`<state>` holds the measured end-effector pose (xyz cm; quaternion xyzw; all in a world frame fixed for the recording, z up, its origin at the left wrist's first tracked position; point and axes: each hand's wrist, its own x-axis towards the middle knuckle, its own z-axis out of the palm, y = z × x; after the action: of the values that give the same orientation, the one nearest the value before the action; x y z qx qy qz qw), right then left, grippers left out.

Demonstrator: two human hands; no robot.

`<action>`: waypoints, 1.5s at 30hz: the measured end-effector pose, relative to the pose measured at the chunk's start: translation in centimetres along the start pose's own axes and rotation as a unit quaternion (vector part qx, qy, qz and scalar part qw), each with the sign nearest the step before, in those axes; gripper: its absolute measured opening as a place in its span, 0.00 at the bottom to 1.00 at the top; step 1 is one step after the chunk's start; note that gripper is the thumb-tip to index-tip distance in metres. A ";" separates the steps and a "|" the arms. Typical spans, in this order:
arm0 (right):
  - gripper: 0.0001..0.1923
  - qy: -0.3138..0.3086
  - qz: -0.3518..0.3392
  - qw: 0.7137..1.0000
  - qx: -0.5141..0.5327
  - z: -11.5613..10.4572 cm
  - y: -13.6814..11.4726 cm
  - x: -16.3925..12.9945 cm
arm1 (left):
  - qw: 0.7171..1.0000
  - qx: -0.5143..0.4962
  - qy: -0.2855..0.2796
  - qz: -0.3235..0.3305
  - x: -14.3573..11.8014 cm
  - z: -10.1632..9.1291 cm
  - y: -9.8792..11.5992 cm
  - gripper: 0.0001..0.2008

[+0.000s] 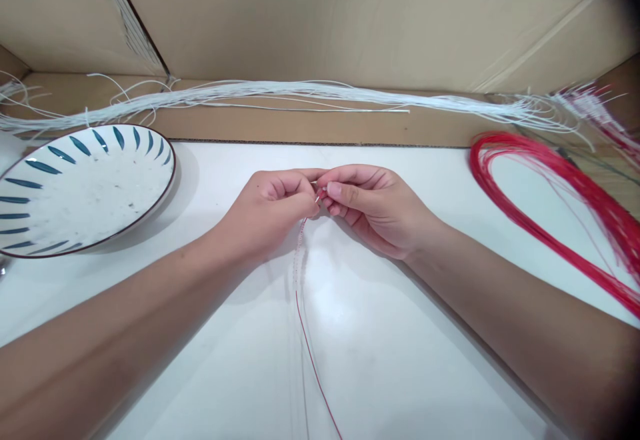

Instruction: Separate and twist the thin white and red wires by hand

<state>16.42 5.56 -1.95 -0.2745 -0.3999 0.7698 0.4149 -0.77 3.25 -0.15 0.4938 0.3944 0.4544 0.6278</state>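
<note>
- Red string hangs toward 6 o'clock, pinched by left hand and right hand together.
- Plate lies at 9 o'clock.

A white tabletop carries a white plate with blue leaf marks at its left edge and a bundle of red cords looped at the right. Behind it, a brown cardboard strip bears a long bundle of white cords.
</note>
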 end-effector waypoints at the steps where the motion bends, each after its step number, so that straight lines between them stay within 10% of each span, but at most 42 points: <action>1: 0.07 -0.001 -0.001 1.000 0.000 0.0 0.0 0.0 | 1.000 -0.001 0.000 0.000 0.0 0.0 0.0 0.09; 45: 0.09 0.016 -0.002 1.000 -0.026 0.2 -0.1 0.0 | 0.999 0.029 -0.011 0.011 0.0 0.1 0.2 0.11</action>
<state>16.34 5.54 -1.73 -0.2967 -0.4136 0.7537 0.4157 -0.71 3.26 0.04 0.5208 0.3950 0.4441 0.6128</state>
